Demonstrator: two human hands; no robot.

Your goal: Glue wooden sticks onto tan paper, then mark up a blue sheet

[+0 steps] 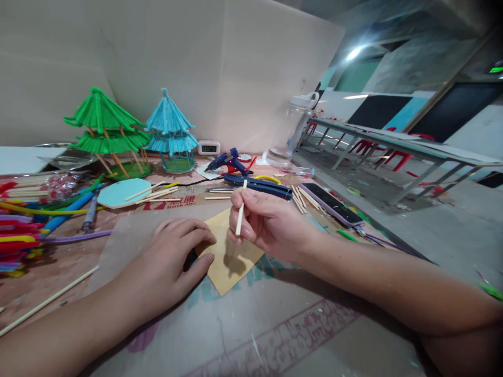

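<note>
Between the thumb and fingers of my right hand (263, 217) a short pale wooden stick (240, 212) is pinched, tilted almost upright. Below it lies a yellow square of paper (223, 275), partly shaded by the hand. My left hand (178, 251) rests at the paper's left edge, its fingers bent and apart from the thumb, with nothing seen between them. Behind the right hand are blue-handled pliers or cutters (271, 187), partly covered by it. Several short sticks (299, 199) lie to their right.
A green pagoda model (104, 133) and a blue one (171, 133) stand at the back, near a small clock (209, 147) and a blue glue gun (228, 159). A phone (332, 203) and a clear bottle (293, 125) are on the right. Pipe cleaners (19, 238) crowd the left.
</note>
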